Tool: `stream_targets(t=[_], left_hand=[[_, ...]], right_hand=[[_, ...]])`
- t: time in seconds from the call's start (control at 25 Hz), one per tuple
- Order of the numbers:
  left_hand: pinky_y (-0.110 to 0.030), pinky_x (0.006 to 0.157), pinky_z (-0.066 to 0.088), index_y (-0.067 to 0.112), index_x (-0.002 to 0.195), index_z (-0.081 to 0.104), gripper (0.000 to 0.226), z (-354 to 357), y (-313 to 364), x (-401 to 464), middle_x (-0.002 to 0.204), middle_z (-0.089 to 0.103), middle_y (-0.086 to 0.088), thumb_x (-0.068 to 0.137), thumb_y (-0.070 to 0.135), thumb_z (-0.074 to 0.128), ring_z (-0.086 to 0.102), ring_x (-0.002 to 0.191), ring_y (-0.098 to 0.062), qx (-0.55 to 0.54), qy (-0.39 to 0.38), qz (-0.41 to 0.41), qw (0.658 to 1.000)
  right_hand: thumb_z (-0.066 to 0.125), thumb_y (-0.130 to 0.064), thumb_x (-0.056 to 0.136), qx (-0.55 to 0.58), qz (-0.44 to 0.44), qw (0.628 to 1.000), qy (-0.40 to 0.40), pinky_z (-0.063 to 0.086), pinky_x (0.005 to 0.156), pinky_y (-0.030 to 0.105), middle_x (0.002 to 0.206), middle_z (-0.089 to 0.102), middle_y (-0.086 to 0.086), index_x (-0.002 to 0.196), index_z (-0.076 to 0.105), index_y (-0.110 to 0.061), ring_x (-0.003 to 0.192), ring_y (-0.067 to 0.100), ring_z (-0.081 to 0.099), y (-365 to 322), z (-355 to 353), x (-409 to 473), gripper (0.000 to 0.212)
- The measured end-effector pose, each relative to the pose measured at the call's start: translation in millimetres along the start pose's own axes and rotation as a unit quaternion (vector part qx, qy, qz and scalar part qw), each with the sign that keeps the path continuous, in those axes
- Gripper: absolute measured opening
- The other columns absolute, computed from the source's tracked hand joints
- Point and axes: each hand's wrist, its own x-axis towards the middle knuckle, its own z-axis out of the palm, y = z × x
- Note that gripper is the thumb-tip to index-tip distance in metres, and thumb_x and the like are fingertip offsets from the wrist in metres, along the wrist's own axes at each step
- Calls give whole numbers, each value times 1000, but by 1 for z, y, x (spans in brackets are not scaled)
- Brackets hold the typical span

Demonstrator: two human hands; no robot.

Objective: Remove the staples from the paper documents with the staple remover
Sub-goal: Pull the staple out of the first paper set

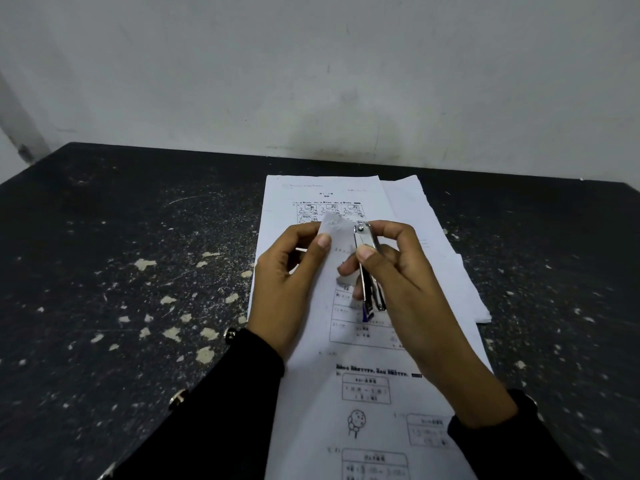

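Your table (121, 244) is a broad dark slab, its black coating chipped in pale flakes and speckled with scratches, pushed against a dull white wall (311, 64). On it lie your paper documents (363, 386): white printed worksheets with boxed tables, rows of small cartoon panels near the top and a little round-headed drawing lower down; the print is too blurred to read. More white sheets (460, 278) fan out underneath to the right. Your left hand (287, 289), in a black sleeve (207, 410), pinches a lifted corner of a sheet (334, 232) between thumb and curled fingers, holding it up above the pile. Your right hand (405, 278) grips the staple remover (367, 261), thumb pressed on its flat top and fingers wrapped behind. It is a slim, shiny metal tool with a round rivet at the far end and a dark blue tip towards you, held just beside the raised paper corner.
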Motion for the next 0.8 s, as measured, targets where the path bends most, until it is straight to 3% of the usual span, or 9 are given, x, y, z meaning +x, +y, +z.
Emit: stream_targets(t=[0.16, 0.28, 0.36, 0.56, 0.8], left_hand=[[-43, 82, 57, 19, 99, 69, 13, 1, -5, 2, 101, 72, -7, 94, 17, 58, 66, 94, -36, 3, -4, -15, 1000], [-24, 70, 57, 16, 100, 68, 12, 1, -7, 3, 96, 71, -3, 93, 15, 58, 64, 83, -23, 7, -5, -31, 999], [-20, 67, 56, 14, 101, 67, 13, 1, -7, 3, 95, 70, -1, 94, 15, 57, 63, 82, -18, 2, -11, -39, 999], [-36, 78, 56, 22, 98, 68, 11, -4, -14, 5, 96, 70, 2, 93, 20, 59, 65, 87, -20, 19, -17, -46, 999], [-28, 78, 51, 37, 84, 67, 18, -3, -23, 7, 88, 68, 13, 92, 22, 61, 61, 76, -6, 44, -11, -15, 999]], right_hand=[[44, -32, 98, -25, 26, 999, 2, 54, 69, 29, 89, 72, -5, 109, 47, -38, 67, 5, 61, -1, -9, -9, 13], [46, -29, 98, -36, 43, 998, 10, 52, 63, 23, 90, 73, -2, 108, 49, -37, 66, 6, 61, 0, -20, -20, 13], [46, -26, 98, -46, 56, 997, 22, 53, 62, 22, 89, 73, -1, 108, 51, -35, 64, 6, 61, 1, -33, -32, 14], [52, -24, 96, -98, 111, 986, 71, 52, 61, 25, 93, 71, -2, 106, 58, -30, 63, 9, 61, 3, -82, -71, 13], [56, -28, 92, -247, 191, 948, 67, 57, 75, 36, 96, 68, -6, 100, 61, -35, 78, 19, 69, 0, -136, -111, 12]])
